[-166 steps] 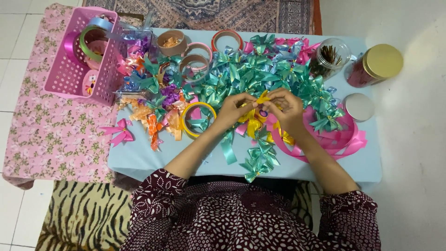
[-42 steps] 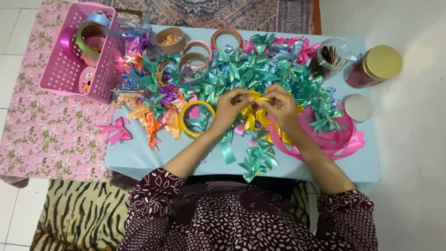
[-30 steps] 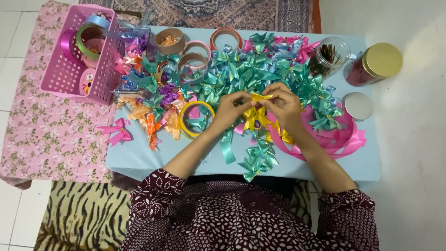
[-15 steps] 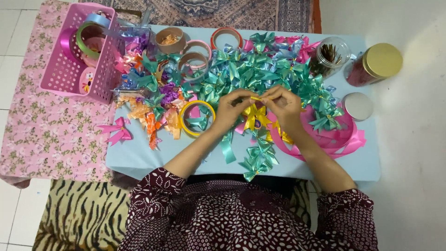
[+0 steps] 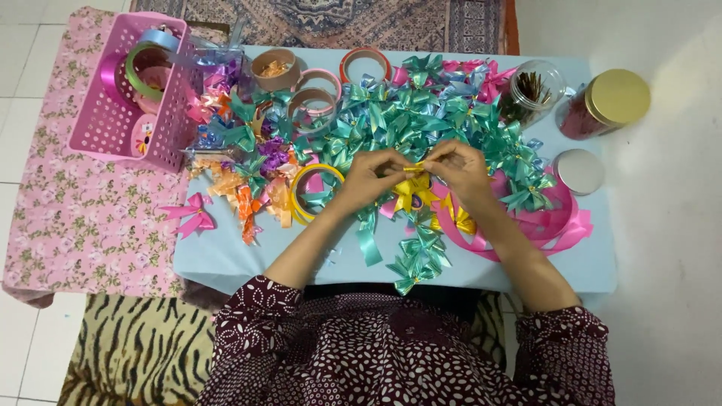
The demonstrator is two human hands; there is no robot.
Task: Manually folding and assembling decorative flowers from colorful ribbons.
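My left hand (image 5: 374,176) and my right hand (image 5: 456,167) meet over the middle of a low table with a light blue cloth (image 5: 226,256). Both pinch a small yellow ribbon bow (image 5: 413,188) between their fingertips, one on each side. Under and around the hands lies a heap of teal ribbon bows (image 5: 421,113). A yellow ribbon roll (image 5: 310,194) sits just left of my left wrist. Loose pink ribbon (image 5: 549,225) curls beside my right forearm.
A pink basket (image 5: 135,90) with ribbon rolls stands at the left on a flowered cloth. Empty tape rings (image 5: 312,98) lie at the back. A clear jar (image 5: 535,89), a gold-lidded jar (image 5: 605,101) and a silver lid (image 5: 577,171) sit at the right. Orange bows (image 5: 248,197) and a pink bow (image 5: 192,214) lie near the left edge.
My hands have stayed together over the yellow bow, shifting only slightly as the fingers work the ribbon. Nothing else on the table has moved.
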